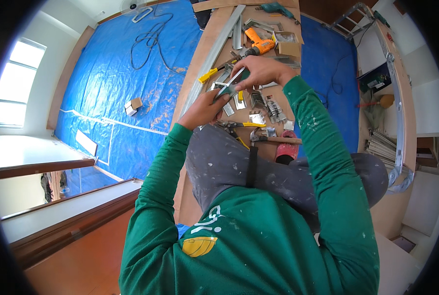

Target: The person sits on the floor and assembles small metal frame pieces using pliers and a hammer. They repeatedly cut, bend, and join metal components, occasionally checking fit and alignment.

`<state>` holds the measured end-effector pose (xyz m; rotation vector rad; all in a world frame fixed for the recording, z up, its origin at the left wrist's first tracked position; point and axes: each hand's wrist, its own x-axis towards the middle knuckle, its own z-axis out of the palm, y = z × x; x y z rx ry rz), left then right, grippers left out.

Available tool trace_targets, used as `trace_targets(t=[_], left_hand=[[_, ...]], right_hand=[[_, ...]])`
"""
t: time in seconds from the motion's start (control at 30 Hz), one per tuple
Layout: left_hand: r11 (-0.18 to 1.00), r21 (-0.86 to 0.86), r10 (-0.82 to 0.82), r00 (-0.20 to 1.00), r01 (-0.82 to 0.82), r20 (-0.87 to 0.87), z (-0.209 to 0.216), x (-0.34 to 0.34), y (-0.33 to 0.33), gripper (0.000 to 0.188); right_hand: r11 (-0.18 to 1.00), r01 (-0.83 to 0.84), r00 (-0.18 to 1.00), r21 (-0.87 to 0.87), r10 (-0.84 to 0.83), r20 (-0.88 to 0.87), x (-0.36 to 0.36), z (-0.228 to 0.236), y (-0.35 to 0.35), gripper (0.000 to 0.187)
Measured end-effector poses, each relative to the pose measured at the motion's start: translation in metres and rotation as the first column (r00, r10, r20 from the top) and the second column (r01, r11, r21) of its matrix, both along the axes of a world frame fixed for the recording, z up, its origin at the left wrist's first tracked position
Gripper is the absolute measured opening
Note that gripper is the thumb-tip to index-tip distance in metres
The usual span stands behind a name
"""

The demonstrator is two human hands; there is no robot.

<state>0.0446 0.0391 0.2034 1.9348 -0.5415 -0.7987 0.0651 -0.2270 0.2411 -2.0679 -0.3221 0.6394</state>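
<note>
My left hand point(205, 107) and my right hand point(260, 72) meet over a long wooden board point(214, 34), both gripping one small bent metal bracket point(232, 84) between them. The left hand holds its lower end, the right hand pinches its upper strip. Just beneath lie several similar metal brackets point(266, 105) in a loose row. Yellow-handled snips point(239, 125) and a hammer point(273, 139) rest on the board near my grey-trousered knee point(219, 162). I sit on the board in a green long-sleeved shirt.
An orange cordless drill point(259, 45), a long metal channel point(214, 54), a yellow-handled tool point(214, 71) and a green drill point(276, 8) lie further along the board. Blue tarpaulin point(116, 73) covers the floor, with a black cable point(150, 39) and a small box point(133, 104). A wooden shelf unit point(401, 98) stands right.
</note>
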Motion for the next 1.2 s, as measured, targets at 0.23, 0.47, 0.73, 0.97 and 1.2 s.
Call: trace_targets(t=[0.23,0.47,0.73,0.97,1.2], left_hand=[[0.983,0.083,0.109,0.889,-0.162,0.445,-0.005,0.013,-0.003,0.046],[0.933,0.134,0.173,0.742,-0.334,0.647,0.000,0.013,-0.031,0.048],[0.918,0.164,0.194,0.768,-0.362,0.611,-0.005,0.022,-0.059,0.051],[0.908,0.139,0.254,0.781,-0.396,0.571,-0.016,0.026,-0.079,0.054],[0.875,0.164,0.316,0.795,-0.455,0.517,-0.029,0.031,-0.094,0.053]], right_hand=[[0.948,0.214,0.783,-0.234,-0.023,0.622,-0.003,-0.009,0.018,0.037],[0.905,0.398,0.681,-0.154,-0.178,0.710,-0.011,-0.015,0.012,0.039],[0.846,0.474,0.706,-0.246,-0.198,0.680,-0.007,-0.014,-0.006,0.042],[0.802,0.530,0.673,-0.275,-0.201,0.712,-0.007,-0.016,-0.013,0.040],[0.738,0.614,0.606,-0.281,-0.212,0.767,-0.004,-0.032,-0.013,0.034]])
